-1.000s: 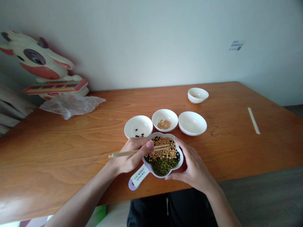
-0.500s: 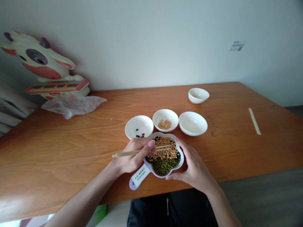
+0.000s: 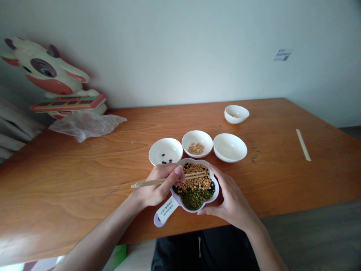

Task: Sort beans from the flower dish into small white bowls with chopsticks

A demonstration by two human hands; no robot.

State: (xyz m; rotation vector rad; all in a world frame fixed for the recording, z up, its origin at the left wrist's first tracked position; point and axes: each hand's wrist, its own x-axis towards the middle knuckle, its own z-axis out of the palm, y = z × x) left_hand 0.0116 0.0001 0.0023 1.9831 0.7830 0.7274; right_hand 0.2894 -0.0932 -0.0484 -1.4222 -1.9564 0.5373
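Observation:
My left hand (image 3: pixel 162 182) is closed around a pair of wooden chopsticks (image 3: pixel 149 183), whose tips lie over the soybeans (image 3: pixel 197 182) in a purple-rimmed, flower-shaped bowl (image 3: pixel 216 190). Green mung beans (image 3: pixel 196 198) fill the near side of that bowl, and black beans (image 3: pixel 213 185) show along its edges. My right hand (image 3: pixel 232 199) grips the bowl's right side, thumb at the near rim and fingers at the far one. A labelled handle (image 3: pixel 167 212) sticks out toward the lower left. Whether a bean is between the chopstick tips I cannot tell.
Beyond the flower bowl stand a white bowl with a few black beans (image 3: pixel 160 147), one with soybeans (image 3: pixel 203 136) and a bare one (image 3: pixel 229 146). Another white bowl (image 3: pixel 237 116) sits farther back. A cow toy (image 3: pixel 64 82), plastic bag (image 3: pixel 87 126) and pale strip (image 3: pixel 303 145) lie around.
The chopsticks have shifted very slightly in my left hand, their tips a little higher over the soybeans. My right hand and the bowls stay in place.

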